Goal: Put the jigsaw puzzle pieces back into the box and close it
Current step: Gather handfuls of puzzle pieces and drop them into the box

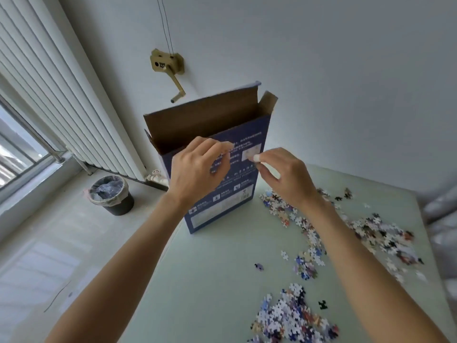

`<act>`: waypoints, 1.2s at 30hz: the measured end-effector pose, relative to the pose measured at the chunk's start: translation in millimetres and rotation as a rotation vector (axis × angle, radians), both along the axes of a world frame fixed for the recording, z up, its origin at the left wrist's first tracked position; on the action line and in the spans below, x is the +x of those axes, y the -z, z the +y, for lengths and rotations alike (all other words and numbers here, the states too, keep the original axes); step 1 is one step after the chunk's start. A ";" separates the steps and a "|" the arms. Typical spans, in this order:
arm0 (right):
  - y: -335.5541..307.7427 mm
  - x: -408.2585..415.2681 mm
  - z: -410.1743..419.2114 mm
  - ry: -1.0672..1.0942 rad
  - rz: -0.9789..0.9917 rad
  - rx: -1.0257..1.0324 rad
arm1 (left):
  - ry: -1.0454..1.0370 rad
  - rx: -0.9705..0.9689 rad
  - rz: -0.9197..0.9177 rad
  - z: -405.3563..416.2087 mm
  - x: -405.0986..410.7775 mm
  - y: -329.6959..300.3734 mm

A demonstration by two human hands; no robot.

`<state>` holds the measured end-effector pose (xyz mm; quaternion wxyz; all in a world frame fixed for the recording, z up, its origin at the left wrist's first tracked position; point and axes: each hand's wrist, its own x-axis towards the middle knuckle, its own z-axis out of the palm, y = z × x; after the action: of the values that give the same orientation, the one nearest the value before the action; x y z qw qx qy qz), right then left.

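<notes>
From the head view, the tall blue cardboard box (220,169) is stood upright, flaps open, ready for filling. Both hands, left (197,169) and right (284,177), are raised before it, fingertips pinched, contents unclear. Small multicoloured jigsaw pieces (296,315) are scattered right on the pale green desk (210,293).

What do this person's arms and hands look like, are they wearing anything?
Both forearms are bare, with no sleeves in view. The left hand and right hand wear no gloves, and no rings, watch or bracelets show. The right thumbnail looks pale and fairly long.
</notes>
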<state>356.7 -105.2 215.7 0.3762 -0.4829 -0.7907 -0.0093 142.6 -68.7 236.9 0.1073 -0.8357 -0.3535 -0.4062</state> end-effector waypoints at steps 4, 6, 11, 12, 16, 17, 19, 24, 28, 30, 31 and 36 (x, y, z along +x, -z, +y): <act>81.8 33.7 -81.4 0.159 0.114 -0.275 | 0.124 -0.267 -0.004 -34.6 30.9 56.1; 127.2 50.2 -122.5 0.264 0.105 -0.507 | 0.161 -0.473 0.007 -53.7 50.6 93.1; 203.7 85.8 -172.4 0.412 0.037 -0.865 | 0.036 -1.030 0.368 -89.4 84.7 190.2; 214.0 92.7 -173.1 0.428 0.032 -0.897 | -0.009 -1.097 0.455 -96.8 88.5 207.3; 241.2 111.3 -147.6 0.434 -0.079 -0.917 | -0.116 -1.202 0.592 -120.0 88.0 252.8; 248.1 113.5 -141.5 0.418 -0.136 -0.943 | -0.123 -1.205 0.607 -127.0 87.0 259.6; 259.1 111.9 -136.0 0.379 -0.239 -0.996 | -0.106 -1.206 0.612 -139.0 83.9 266.8; 267.6 87.4 -183.5 0.134 -0.280 -0.949 | -0.078 -1.208 0.585 -184.6 87.2 267.8; 251.0 77.3 -233.8 0.002 -0.201 -0.983 | -0.058 -1.290 0.670 -212.8 93.9 266.4; 242.6 79.2 -254.3 0.002 -0.094 -0.965 | -0.053 -1.307 0.693 -220.5 97.0 266.2; 240.8 81.3 -265.2 0.026 -0.072 -0.934 | -0.057 -1.308 0.694 -223.5 98.9 265.8; 239.0 94.3 -304.2 0.497 -0.187 -1.093 | -0.082 -1.287 0.666 -225.8 105.8 265.5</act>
<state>451.0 -409.5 -23.3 -0.0107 -0.7735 -0.5741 0.2683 248.4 -294.6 -28.7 -0.2885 -0.7988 -0.5021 0.1628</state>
